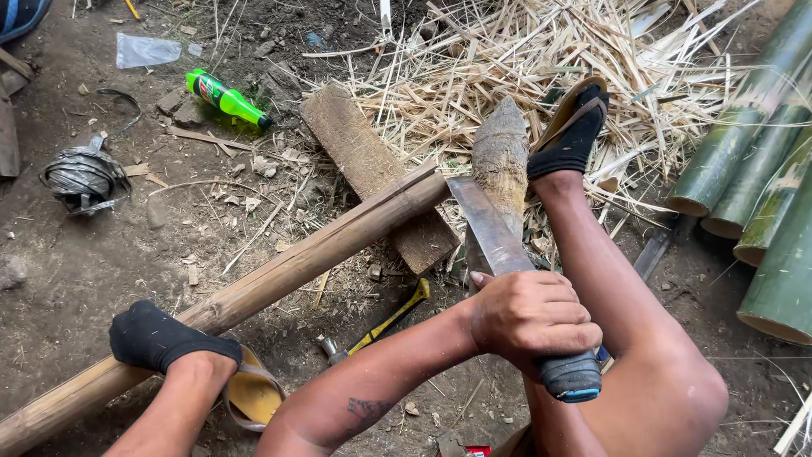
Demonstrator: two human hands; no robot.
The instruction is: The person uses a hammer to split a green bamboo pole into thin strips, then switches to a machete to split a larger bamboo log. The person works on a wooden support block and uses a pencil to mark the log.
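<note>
My right hand [531,320] is closed around the dark handle of a big, broad-bladed knife [491,228]. The blade points up and away from me, its tip close to the cut end of a long brown bamboo pole [288,267]. That pole lies slantwise from the lower left, and its far end rests on a flat wooden block [364,161]. My left foot in a black sock [161,338] presses on the pole. A rounded log stump [501,156] lies under the blade, beside my right foot [571,140] in a sock and sandal. My left hand is out of view.
Several thick green bamboo stems [761,169] lie at the right. A heap of pale bamboo shavings [507,59] covers the ground behind. A yellow-handled hammer [381,326], a green plastic bottle [227,100] and a grey tape roll [83,178] lie on the dirt.
</note>
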